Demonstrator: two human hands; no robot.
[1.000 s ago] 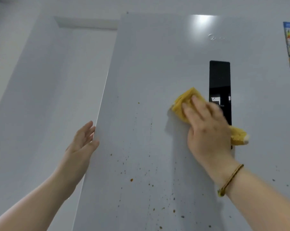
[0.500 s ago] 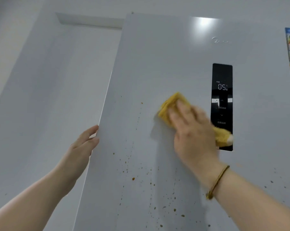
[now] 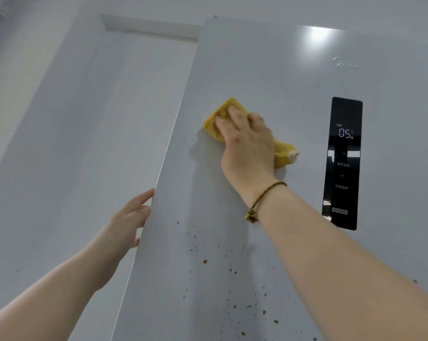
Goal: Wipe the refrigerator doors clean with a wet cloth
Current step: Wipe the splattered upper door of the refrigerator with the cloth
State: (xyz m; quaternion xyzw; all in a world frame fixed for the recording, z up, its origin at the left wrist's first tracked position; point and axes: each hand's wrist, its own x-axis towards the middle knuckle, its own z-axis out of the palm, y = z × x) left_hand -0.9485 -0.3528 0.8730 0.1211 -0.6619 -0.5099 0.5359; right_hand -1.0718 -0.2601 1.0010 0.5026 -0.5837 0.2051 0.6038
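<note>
Two hands are raised to the refrigerator door [image 3: 257,70]: the right hand [image 3: 247,146] is pressed flat on the yellow cloth [image 3: 224,112], fingers straight and close together, high on the door left of the display panel [image 3: 343,168], while the left hand [image 3: 128,223] is held against the door's left edge, fingers nearly straight. Much of the cloth is covered by the right hand; the left palm is hidden.

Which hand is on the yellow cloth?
The right hand, fingers spread flat over the yellow cloth on the refrigerator door; the left hand only touches the door's edge.
</note>
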